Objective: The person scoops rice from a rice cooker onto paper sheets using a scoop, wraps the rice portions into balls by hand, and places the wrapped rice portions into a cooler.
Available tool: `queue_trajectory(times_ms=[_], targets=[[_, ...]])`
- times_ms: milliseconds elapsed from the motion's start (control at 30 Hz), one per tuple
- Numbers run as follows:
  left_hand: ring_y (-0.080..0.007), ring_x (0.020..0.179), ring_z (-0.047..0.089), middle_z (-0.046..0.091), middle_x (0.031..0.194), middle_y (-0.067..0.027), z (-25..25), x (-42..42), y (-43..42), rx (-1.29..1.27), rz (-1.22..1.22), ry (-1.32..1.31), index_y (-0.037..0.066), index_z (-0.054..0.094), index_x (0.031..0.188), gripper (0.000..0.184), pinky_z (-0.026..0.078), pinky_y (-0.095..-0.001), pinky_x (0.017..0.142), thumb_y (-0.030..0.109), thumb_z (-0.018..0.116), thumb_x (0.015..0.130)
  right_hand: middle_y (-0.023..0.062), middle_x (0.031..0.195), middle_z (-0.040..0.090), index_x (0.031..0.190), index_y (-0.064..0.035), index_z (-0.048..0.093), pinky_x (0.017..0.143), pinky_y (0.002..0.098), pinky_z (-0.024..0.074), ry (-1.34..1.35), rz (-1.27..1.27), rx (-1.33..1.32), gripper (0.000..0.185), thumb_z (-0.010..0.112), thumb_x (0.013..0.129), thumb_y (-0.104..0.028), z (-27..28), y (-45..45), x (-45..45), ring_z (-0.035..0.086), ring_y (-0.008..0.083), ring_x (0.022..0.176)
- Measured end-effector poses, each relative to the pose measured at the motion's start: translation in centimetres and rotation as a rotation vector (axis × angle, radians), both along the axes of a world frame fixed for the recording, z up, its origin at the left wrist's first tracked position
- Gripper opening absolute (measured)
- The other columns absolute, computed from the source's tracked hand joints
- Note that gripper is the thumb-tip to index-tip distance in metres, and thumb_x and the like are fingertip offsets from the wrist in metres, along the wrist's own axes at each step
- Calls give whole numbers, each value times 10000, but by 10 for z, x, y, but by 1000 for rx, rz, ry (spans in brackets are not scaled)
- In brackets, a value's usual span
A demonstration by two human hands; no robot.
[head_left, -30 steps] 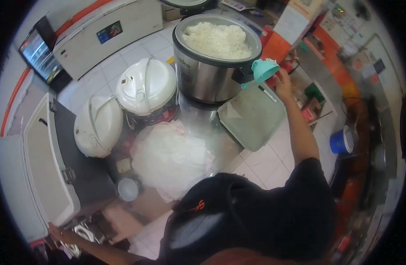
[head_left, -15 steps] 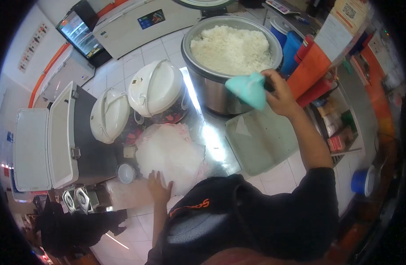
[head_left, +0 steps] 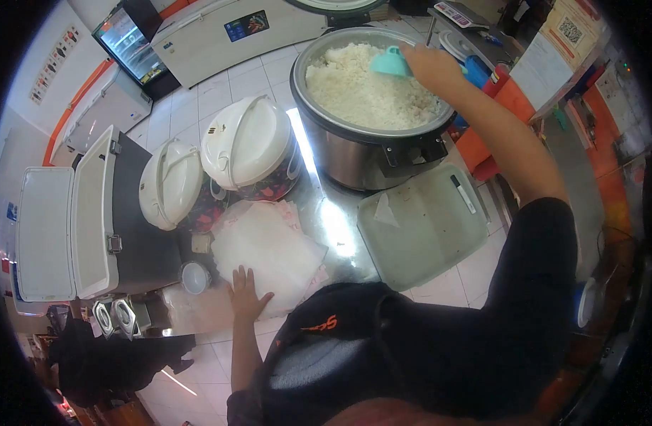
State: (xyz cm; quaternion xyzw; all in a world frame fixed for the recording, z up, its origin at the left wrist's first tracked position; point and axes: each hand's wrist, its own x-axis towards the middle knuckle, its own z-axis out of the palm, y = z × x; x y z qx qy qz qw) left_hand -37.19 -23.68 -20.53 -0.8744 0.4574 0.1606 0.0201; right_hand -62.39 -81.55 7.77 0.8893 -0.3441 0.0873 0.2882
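My right hand [head_left: 434,69] is closed on a turquoise scoop [head_left: 391,62], which is at the surface of the white rice [head_left: 354,82] in the large steel cooker [head_left: 340,153]. Fingers spread, my left hand [head_left: 247,295] lies on the lower left part of a stack of white paper sheets [head_left: 272,248]. Pink-patterned sheets show at the stack's edges. To the right of the stack, a grey-green tray [head_left: 425,245] holds a marker [head_left: 463,194] and a small scrap of white paper [head_left: 386,210].
Two lidded white rice cookers [head_left: 248,142] stand behind the paper. An open cooler box [head_left: 138,220] is at the left, with a small cup [head_left: 195,277] beside it. A person in dark clothing [head_left: 99,358] is at the lower left. A chest freezer [head_left: 226,42] stands behind.
My right hand has carried the scoop from beside the cooker up and over into the rice. My left hand moved from the cooler's lid onto the paper and rests there.
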Motion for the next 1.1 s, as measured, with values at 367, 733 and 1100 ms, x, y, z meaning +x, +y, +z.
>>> queue_trajectory(times_ms=[367, 733, 1100], targets=[[-365, 1480, 182, 263, 1582, -182, 9, 17, -8, 15, -83, 3, 59, 379, 1480, 1022, 113, -598, 1182, 516, 809, 672, 165, 1028, 685, 1229, -59, 563, 798, 471, 556, 421, 90, 266, 314, 502, 923, -90, 16, 29, 20, 682, 347, 974], [-406, 1464, 207, 269, 1576, -202, 0, 20, -7, -74, -10, 96, 46, 402, 1462, 1046, 166, -633, 1152, 456, 861, 616, 205, 1036, 677, 1215, -61, 585, 848, 480, 514, 444, 98, 616, 336, 538, 886, -111, 23, 65, 21, 658, 370, 992], [-408, 1483, 153, 187, 1609, -199, -15, 25, 1, -64, 13, 113, 85, 331, 1512, 1111, 140, -629, 1153, 526, 834, 624, 221, 1002, 679, 1079, 4, 642, 844, 432, 494, 391, 228, 943, 274, 592, 841, -122, 16, 31, 20, 651, 369, 953]])
